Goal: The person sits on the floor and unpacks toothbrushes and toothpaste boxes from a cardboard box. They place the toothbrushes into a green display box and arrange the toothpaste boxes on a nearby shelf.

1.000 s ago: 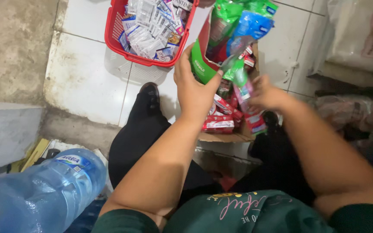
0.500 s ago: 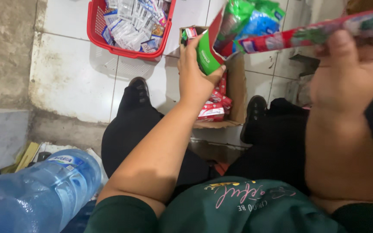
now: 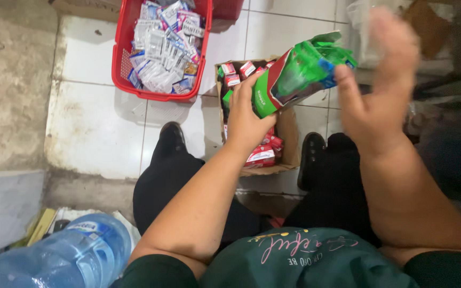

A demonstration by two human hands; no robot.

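Head: left hand (image 3: 249,124) gripping carton (image 3: 289,80) (seemingly)

Both forearms stretched forward and down from the chest, bare from short dark sleeves.

Left hand (image 3: 246,120) extended over the knees, back facing up, thumb and fingers curled shut in a grasp, wrist straight. Right hand (image 3: 375,93) raised higher and nearer the camera, fingers spread and loose, gripping nothing, slightly blurred, forearm angled in from the right.
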